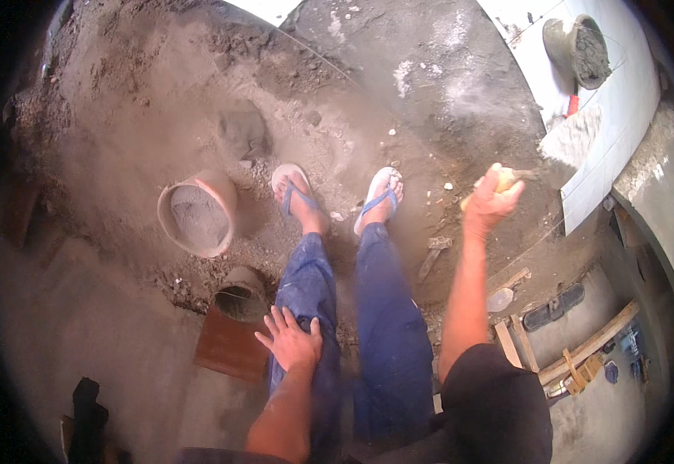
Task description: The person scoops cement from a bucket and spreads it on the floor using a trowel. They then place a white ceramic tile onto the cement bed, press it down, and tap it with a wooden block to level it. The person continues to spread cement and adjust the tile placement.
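Note:
My right hand [493, 199] is closed round the yellowish handle of a trowel [507, 180], held out to the right over the grey bedding. Its metal neck points toward a patch of wet mortar [573, 138] at the edge of the white tiles [611, 135]; the blade is hard to make out against the grey. My left hand [296, 340] lies with fingers spread on my left knee, holding nothing. Between my feet and right forearm, a hammer [434, 255] lies on the ground.
A bucket of mortar [589, 54] stands on the tiles, a red handle [573, 104] near it. Left of my feet is a bucket of grey powder [198, 215]; another bucket [240, 292] sits by a brown tile [229, 344]. A string line [329, 63] crosses the bedding. Wood lengths [596, 348] lie lower right.

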Demonstrator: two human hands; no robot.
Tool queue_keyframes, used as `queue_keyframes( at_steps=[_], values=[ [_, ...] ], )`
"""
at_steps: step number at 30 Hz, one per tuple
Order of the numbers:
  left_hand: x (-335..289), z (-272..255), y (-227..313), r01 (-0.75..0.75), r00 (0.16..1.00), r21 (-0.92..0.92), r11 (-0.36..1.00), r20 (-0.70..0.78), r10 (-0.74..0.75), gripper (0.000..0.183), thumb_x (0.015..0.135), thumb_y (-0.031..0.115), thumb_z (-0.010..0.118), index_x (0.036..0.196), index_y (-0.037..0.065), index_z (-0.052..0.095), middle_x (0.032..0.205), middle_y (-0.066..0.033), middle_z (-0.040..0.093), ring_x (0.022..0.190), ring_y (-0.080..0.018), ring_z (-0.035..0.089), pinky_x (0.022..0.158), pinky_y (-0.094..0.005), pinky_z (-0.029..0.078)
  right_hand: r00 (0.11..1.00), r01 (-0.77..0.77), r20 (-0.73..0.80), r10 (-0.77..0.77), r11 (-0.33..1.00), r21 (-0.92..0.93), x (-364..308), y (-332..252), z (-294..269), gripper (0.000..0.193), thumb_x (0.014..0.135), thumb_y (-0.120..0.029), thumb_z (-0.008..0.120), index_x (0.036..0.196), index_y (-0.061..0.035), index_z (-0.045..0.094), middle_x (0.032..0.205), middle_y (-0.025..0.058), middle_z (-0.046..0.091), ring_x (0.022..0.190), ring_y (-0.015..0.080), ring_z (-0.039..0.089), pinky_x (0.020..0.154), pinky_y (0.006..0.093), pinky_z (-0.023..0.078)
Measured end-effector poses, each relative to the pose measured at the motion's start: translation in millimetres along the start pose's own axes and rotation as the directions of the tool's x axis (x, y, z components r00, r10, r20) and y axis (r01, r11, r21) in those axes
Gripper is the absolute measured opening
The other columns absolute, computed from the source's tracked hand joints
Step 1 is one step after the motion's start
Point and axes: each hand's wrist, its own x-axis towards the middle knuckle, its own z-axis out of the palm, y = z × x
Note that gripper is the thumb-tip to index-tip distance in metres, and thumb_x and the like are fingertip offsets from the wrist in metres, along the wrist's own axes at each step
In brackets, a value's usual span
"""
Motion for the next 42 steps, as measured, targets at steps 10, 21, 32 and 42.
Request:
queue_keyframes(
  at_steps=[10,21,32,42],
  values=[
    [-1,4,2,-0.006,0.999,0.008,1.000,-0.031,0.006,0.081,0.091,0.058,0.052,0.151,0.005,0.040,0.161,-0.0120,0.029,0.149,-0.0318,0.024,0.120,-0.0616,0.009,0.887,0.399,0.250,-0.389,0.917,0.011,8,-6,75,0.022,0.088,-0.016,0.069,0.092,-0.0012,0.053,0.080,0.0134,0.063,0.073,0.0302,0.062,0.069,0.0417,0.050],
    [1,1,-3,0.000,1.000,-0.069,0.998,0.008,0.000,0.081,0.092,0.059,0.049,0.151,0.004,0.038,0.162,-0.0134,0.027,0.150,-0.0335,0.021,0.120,-0.0612,0.008,0.819,0.391,0.418,-0.393,0.916,0.094,-56,-49,86,0.025,0.089,-0.020,0.069,0.097,0.0000,0.056,0.078,0.0168,0.064,0.068,0.0310,0.065,0.062,0.0427,0.050],
    [3,23,-27,0.021,0.998,-0.263,0.965,0.064,-0.004,0.082,0.094,0.062,0.045,0.152,0.005,0.037,0.162,-0.0139,0.026,0.150,-0.0343,0.020,0.119,-0.0625,0.006,0.314,0.578,0.713,-0.627,0.722,0.380,-231,-115,155,0.032,0.086,-0.021,0.073,0.104,0.0015,0.058,0.084,0.0201,0.061,0.073,0.0420,0.064,0.063,0.0465,0.051],
    [-11,47,-27,0.039,0.999,-0.462,0.886,0.047,-0.019,0.083,0.092,0.062,0.048,0.148,0.001,0.041,0.158,-0.0181,0.033,0.147,-0.0387,0.025,0.118,-0.0653,0.009,0.301,0.816,0.331,-0.895,0.421,0.396,-272,-135,320,0.030,0.090,-0.026,0.069,0.104,-0.0019,0.057,0.089,0.0189,0.064,0.076,0.0405,0.066,0.065,0.0439,0.053]
  ],
)
